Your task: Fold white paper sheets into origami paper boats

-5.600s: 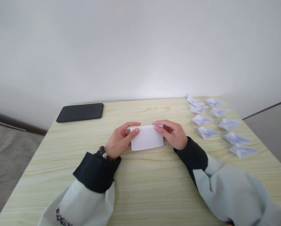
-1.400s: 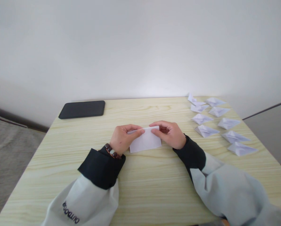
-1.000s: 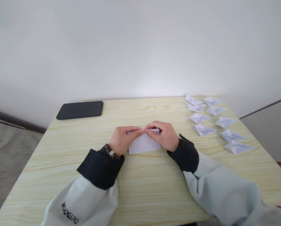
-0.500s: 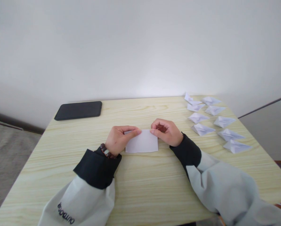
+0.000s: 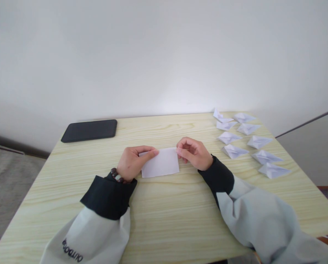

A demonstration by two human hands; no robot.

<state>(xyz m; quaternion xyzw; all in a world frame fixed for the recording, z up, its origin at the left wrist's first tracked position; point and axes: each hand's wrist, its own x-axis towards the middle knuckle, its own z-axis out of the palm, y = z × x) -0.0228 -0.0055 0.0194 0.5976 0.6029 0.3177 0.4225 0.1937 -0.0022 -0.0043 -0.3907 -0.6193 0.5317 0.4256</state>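
A small white rectangle of paper (image 5: 161, 164) is held just over the middle of the table, its far edge slightly higher on the right. My left hand (image 5: 135, 161) pinches its far left part, thumb on top and fingers behind. At the far right corner, the thumb and forefinger of my right hand (image 5: 194, 152) are closed on the paper, the other fingers curled. Whether the sheet is folded double I cannot tell.
Several folded white paper boats (image 5: 235, 151) stand in two rows on the right side of the wooden table (image 5: 164, 220). A black phone (image 5: 89, 130) lies at the far left. Behind the table rises a white wall (image 5: 164, 55).
The paper has shifted a little left with my left hand and tilted slightly. My right hand now grips at its far right corner, where before it was further in along the edge.
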